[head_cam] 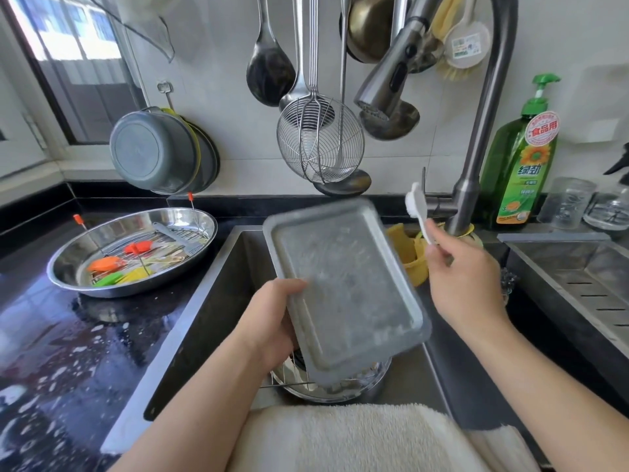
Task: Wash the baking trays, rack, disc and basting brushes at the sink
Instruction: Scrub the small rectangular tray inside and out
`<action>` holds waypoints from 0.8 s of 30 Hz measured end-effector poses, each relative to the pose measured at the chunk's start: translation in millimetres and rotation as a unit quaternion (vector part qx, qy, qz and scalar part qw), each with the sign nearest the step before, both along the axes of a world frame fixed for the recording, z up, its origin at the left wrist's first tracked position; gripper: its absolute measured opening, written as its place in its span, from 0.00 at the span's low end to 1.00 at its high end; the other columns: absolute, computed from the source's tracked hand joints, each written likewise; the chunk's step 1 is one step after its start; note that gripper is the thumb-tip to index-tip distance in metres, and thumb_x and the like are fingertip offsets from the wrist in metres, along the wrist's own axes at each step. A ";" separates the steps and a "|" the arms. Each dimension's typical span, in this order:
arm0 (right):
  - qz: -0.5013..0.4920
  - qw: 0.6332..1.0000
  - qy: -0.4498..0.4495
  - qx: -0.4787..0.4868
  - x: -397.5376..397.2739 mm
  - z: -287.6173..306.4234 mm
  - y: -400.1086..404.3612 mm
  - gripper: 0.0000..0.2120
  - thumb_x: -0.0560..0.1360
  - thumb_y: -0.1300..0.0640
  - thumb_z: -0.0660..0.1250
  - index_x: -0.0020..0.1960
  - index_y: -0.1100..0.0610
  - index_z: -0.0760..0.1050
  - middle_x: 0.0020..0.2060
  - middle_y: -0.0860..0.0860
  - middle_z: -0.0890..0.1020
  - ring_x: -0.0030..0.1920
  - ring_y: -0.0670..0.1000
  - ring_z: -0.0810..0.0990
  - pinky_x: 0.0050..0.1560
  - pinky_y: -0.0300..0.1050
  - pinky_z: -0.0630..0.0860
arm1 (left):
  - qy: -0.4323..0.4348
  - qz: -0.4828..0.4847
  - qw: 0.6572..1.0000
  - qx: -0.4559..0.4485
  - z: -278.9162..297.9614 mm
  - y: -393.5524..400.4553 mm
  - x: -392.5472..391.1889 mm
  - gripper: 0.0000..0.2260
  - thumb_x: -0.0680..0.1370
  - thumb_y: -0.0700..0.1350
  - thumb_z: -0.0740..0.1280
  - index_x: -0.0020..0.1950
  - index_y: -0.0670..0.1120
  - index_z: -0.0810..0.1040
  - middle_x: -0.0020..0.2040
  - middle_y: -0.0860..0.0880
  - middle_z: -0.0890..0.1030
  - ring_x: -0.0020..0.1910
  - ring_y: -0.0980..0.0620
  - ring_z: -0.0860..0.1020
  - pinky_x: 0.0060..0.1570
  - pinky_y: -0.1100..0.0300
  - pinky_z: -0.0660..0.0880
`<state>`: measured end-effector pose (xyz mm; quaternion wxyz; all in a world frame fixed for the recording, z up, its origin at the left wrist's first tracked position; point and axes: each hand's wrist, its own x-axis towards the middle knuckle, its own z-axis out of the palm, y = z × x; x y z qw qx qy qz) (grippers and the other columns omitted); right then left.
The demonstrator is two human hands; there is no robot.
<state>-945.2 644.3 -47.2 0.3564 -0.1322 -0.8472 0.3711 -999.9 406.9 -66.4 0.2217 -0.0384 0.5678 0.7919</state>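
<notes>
My left hand [272, 321] grips the left edge of a grey rectangular baking tray [343, 287], held tilted over the sink [218, 301], its soapy inside facing me. My right hand [463, 284] holds a white scrubbing brush [417, 206] by the handle, raised to the right of the tray and apart from it. Under the tray, in the sink bottom, lie a round metal disc [340, 390] and a wire rack [286, 383], mostly hidden. On the left counter a round steel tray [200, 226] holds a wire rack and several orange, green and yellow basting brushes [109, 264].
The pull-down faucet [476, 158] arches over the sink's right side. A green dish-soap bottle [520, 165] and glass jars [568, 202] stand behind a drainer basin [578, 277] at right. Ladles and a strainer [320, 141] hang on the wall. A towel [357, 437] covers the front edge.
</notes>
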 end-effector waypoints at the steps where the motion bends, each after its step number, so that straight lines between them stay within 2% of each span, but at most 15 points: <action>1: 0.009 1.000 -0.004 0.015 -0.1 -1.7 -3.8 0.20 0.83 0.60 0.63 0.74 0.48 0.73 0.48 0.50 0.78 0.46 0.49 0.76 0.51 0.47 0.72 | -0.006 0.021 1.000 -0.019 -1.4 0.7 -1.3 0.12 0.83 0.39 0.62 0.65 0.41 0.79 0.55 0.39 0.86 0.52 0.40 0.86 0.50 0.45 0.82; 2: 0.021 0.999 -0.011 0.030 0.0 -3.7 -7.7 0.20 0.83 0.60 0.63 0.74 0.47 0.73 0.46 0.50 0.77 0.47 0.52 0.75 0.50 0.49 0.72 | 0.007 0.044 0.998 -0.037 -2.8 1.2 -3.5 0.10 0.83 0.38 0.63 0.63 0.42 0.79 0.54 0.38 0.86 0.50 0.40 0.86 0.49 0.43 0.83; 4: 0.046 0.997 -0.038 0.051 -0.6 -6.8 -14.6 0.21 0.83 0.58 0.62 0.74 0.44 0.71 0.43 0.46 0.74 0.45 0.50 0.73 0.43 0.47 0.70 | 0.060 0.065 0.993 -0.072 -4.5 2.8 -6.8 0.08 0.83 0.35 0.63 0.60 0.42 0.79 0.55 0.36 0.85 0.50 0.38 0.85 0.53 0.37 0.82; 7: 0.085 0.991 -0.078 0.068 -0.2 -10.1 -26.8 0.21 0.84 0.56 0.62 0.75 0.41 0.68 0.42 0.45 0.73 0.41 0.45 0.72 0.35 0.36 0.66 | 0.099 0.057 0.991 -0.074 -2.1 7.7 -0.1 0.11 0.84 0.34 0.61 0.59 0.44 0.81 0.52 0.40 0.87 0.49 0.41 0.86 0.48 0.43 0.84; 10: 0.160 0.977 -0.095 0.102 3.0 -12.9 -39.0 0.21 0.84 0.56 0.63 0.74 0.40 0.69 0.41 0.45 0.72 0.39 0.45 0.72 0.36 0.38 0.69 | 0.086 0.048 0.993 -0.066 0.7 11.7 3.6 0.11 0.86 0.37 0.60 0.58 0.44 0.82 0.51 0.41 0.87 0.49 0.42 0.87 0.48 0.46 0.83; 12: 0.179 0.962 -0.120 0.165 3.2 -14.6 -39.0 0.21 0.83 0.55 0.63 0.73 0.38 0.70 0.41 0.44 0.72 0.41 0.44 0.72 0.39 0.44 0.74 | 0.094 0.066 0.990 -0.087 1.4 11.1 2.4 0.11 0.87 0.42 0.61 0.57 0.44 0.83 0.51 0.41 0.87 0.50 0.42 0.87 0.50 0.45 0.84; 16: 0.098 0.955 -0.140 0.243 1.3 -8.8 -23.7 0.20 0.82 0.56 0.65 0.70 0.36 0.73 0.40 0.42 0.72 0.38 0.45 0.74 0.37 0.52 0.79 | 0.113 0.091 0.981 -0.125 -0.6 5.7 -0.9 0.10 0.86 0.46 0.62 0.54 0.47 0.84 0.50 0.45 0.88 0.52 0.43 0.86 0.57 0.38 0.82; 20: -0.031 0.949 -0.166 0.268 3.2 -1.2 8.0 0.21 0.82 0.59 0.64 0.68 0.37 0.77 0.40 0.46 0.72 0.37 0.51 0.74 0.35 0.53 0.77 | 0.139 0.095 0.977 -0.130 2.6 3.4 -1.1 0.12 0.87 0.45 0.61 0.55 0.50 0.84 0.49 0.49 0.88 0.51 0.46 0.86 0.56 0.41 0.82; 22: -0.020 0.946 -0.163 0.279 3.5 -0.3 0.6 0.21 0.81 0.60 0.65 0.67 0.37 0.77 0.40 0.46 0.72 0.37 0.51 0.74 0.34 0.53 0.77 | 0.155 0.087 0.973 -0.147 3.6 6.2 0.5 0.12 0.87 0.45 0.61 0.53 0.51 0.84 0.48 0.49 0.88 0.50 0.46 0.87 0.56 0.40 0.82; 24: 0.052 0.948 -0.141 0.280 2.2 -1.1 -23.3 0.19 0.82 0.58 0.66 0.66 0.37 0.77 0.40 0.44 0.72 0.35 0.48 0.73 0.30 0.50 0.75 | 0.187 0.063 0.965 -0.174 1.9 10.9 3.6 0.12 0.87 0.44 0.61 0.53 0.50 0.84 0.49 0.48 0.88 0.51 0.44 0.86 0.57 0.39 0.81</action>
